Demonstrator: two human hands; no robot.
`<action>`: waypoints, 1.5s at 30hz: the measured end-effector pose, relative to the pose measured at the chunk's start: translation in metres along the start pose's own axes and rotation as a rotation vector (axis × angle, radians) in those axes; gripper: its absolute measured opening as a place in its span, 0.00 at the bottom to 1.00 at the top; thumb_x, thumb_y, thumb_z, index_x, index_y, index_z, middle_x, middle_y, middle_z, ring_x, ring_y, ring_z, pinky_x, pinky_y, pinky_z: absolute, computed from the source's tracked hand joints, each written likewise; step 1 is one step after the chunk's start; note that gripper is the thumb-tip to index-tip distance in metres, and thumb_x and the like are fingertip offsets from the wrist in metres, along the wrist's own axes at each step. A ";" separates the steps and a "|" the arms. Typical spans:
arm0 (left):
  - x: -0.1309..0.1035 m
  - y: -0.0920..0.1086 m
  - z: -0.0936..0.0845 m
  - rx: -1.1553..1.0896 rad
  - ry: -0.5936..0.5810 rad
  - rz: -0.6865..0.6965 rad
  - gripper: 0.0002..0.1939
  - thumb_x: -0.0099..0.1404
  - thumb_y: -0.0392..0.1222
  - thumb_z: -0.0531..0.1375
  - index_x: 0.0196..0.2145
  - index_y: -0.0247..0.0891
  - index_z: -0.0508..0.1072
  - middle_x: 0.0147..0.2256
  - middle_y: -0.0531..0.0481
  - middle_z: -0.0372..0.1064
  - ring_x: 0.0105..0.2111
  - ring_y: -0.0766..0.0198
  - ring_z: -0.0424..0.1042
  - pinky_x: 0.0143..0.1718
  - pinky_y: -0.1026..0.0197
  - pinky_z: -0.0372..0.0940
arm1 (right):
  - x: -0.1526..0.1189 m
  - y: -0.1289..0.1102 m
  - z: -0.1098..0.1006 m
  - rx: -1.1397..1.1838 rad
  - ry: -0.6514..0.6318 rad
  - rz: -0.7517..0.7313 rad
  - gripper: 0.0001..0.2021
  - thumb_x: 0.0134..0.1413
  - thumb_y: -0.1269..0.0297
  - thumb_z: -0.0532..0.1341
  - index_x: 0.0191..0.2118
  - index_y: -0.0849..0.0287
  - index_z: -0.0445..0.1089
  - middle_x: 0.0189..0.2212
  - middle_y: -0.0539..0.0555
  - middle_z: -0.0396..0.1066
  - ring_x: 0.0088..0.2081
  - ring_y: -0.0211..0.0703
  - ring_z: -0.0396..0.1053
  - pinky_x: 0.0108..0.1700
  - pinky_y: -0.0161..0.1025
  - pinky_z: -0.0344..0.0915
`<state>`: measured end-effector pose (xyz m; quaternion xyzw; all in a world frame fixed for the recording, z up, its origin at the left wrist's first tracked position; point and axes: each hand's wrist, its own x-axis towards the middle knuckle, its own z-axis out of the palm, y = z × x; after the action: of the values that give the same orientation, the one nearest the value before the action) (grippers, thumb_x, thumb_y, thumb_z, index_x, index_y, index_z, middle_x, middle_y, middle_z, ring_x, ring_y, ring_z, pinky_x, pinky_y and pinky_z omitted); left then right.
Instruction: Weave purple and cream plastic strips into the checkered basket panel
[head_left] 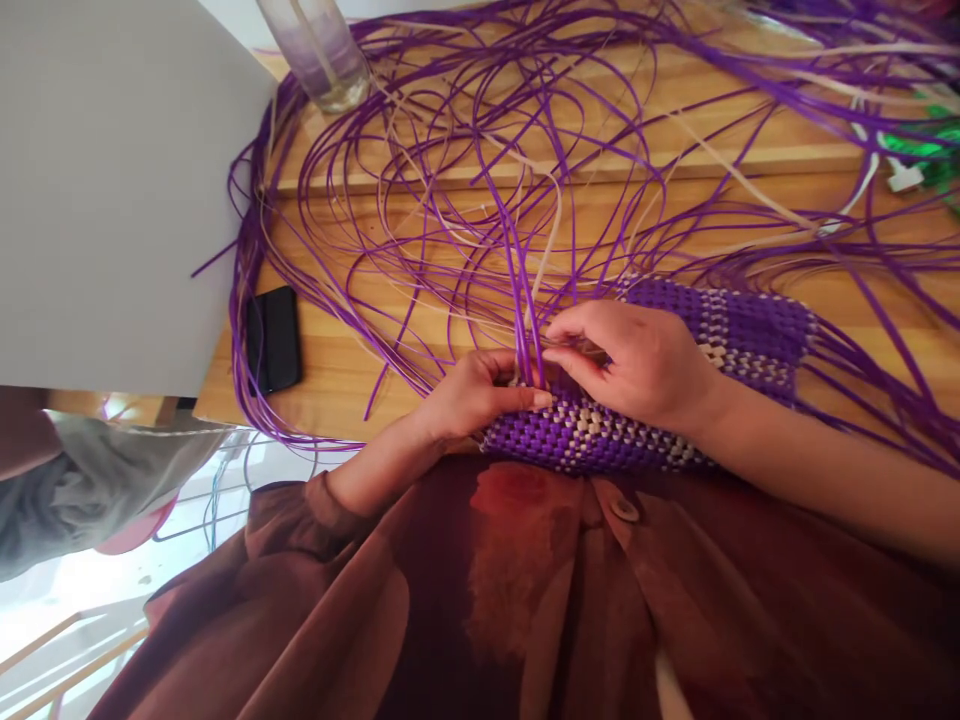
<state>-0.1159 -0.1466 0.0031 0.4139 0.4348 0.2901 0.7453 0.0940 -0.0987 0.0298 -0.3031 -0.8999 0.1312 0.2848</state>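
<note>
A woven piece (600, 436) of purple and cream plastic strands lies along the table's near edge, against my clothing. My left hand (480, 392) pinches its upper edge, the thumb lying flat over the weave near several upright purple strands (523, 290). Just right of those strands is my right hand (637, 355), its thumb and forefinger brought together on a thin strand at the weave. The fingertips partly hide that strand. Beyond the right hand, the wider woven part (757, 325) shows a checked purple and cream pattern, with loose strands running off its right side.
Long loose purple and cream strands (465, 100) loop across the wooden table (337, 345). A black phone (274, 340) lies at the left edge. A clear bottle (319, 50) stands at the back left. Green shiny material (919, 140) and a white connector (904, 176) are at the far right.
</note>
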 end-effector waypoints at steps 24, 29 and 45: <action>-0.003 0.010 -0.002 -0.024 -0.054 0.021 0.15 0.51 0.42 0.73 0.36 0.32 0.79 0.33 0.51 0.73 0.32 0.68 0.68 0.39 0.63 0.62 | 0.002 0.007 -0.012 -0.089 -0.199 -0.183 0.16 0.63 0.68 0.57 0.52 0.43 0.72 0.51 0.51 0.75 0.55 0.50 0.69 0.62 0.49 0.64; 0.000 0.006 -0.002 -0.006 -0.039 0.081 0.15 0.50 0.41 0.73 0.36 0.33 0.80 0.33 0.51 0.74 0.34 0.67 0.69 0.42 0.63 0.62 | 0.008 0.007 -0.011 -0.250 -0.145 -0.344 0.11 0.64 0.66 0.57 0.47 0.50 0.75 0.49 0.53 0.76 0.52 0.51 0.70 0.56 0.48 0.67; -0.006 0.006 0.005 -0.054 -0.022 0.064 0.15 0.54 0.42 0.71 0.39 0.34 0.78 0.33 0.51 0.75 0.33 0.67 0.72 0.40 0.63 0.64 | 0.017 -0.028 -0.034 0.319 -0.576 0.616 0.09 0.58 0.60 0.61 0.29 0.55 0.74 0.18 0.47 0.72 0.18 0.37 0.68 0.21 0.34 0.59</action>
<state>-0.1144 -0.1501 0.0119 0.4105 0.4054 0.3208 0.7512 0.0894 -0.1077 0.0757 -0.4605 -0.7788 0.4258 0.0136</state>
